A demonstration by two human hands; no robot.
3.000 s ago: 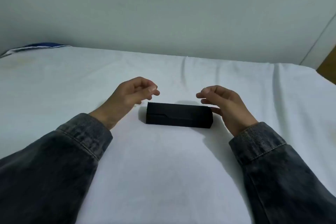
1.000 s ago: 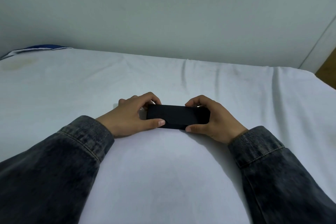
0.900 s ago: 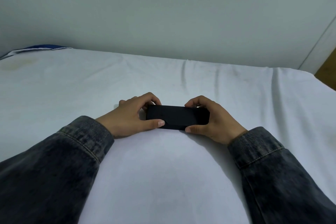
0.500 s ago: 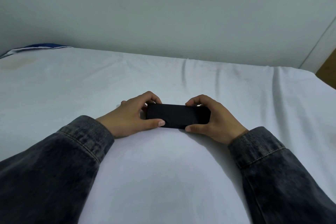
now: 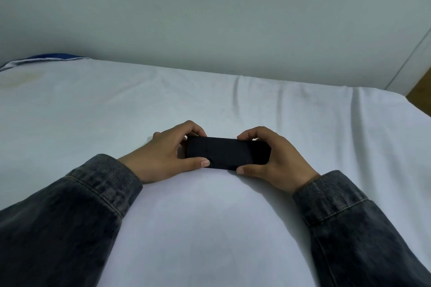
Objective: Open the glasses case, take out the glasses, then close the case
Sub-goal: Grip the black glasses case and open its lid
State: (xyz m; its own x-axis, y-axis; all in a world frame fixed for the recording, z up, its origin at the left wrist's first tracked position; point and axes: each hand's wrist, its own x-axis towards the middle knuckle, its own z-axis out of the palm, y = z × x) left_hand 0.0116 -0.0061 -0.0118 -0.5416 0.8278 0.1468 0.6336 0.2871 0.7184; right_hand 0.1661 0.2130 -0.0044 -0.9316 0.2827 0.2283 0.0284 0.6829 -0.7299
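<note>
A long black glasses case lies crosswise on the white sheet, its lid down. My left hand grips its left end, thumb on the near side and fingers curled over the far edge. My right hand holds the right end the same way. The glasses are hidden from view.
The bed runs back to a plain pale wall. A blue-edged pillow or cloth sits at the far left corner. A wooden floor strip shows past the bed's right edge.
Three seconds ago both hands hovered open beside the case; since then they came down and took hold of its two ends. Over the last second they have barely moved.
</note>
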